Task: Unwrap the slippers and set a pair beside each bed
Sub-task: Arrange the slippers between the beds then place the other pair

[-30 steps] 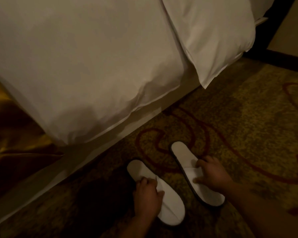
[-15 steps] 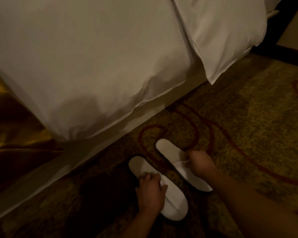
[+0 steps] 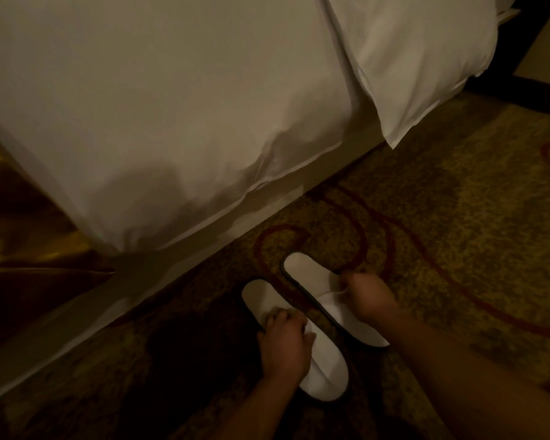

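On the carpet beside the bed: two white slippers lie side by side, close together but apart, heels toward the bed.
Left slipper (image 3: 323, 366): flat on the patterned carpet (image 3: 458, 217), nearer the camera.
Right slipper (image 3: 311, 281): tilted, its dark sole edge showing along its left side.
Left hand (image 3: 285, 344): grip closed over the left slipper's strap, fingers curled on top.
Right hand (image 3: 367, 298): grip pinching the right slipper's strap at its edge.
Bed (image 3: 172, 106): white duvet hangs over the side; a white pillow (image 3: 426, 58) overhangs the edge.
Light: dim, details murky.
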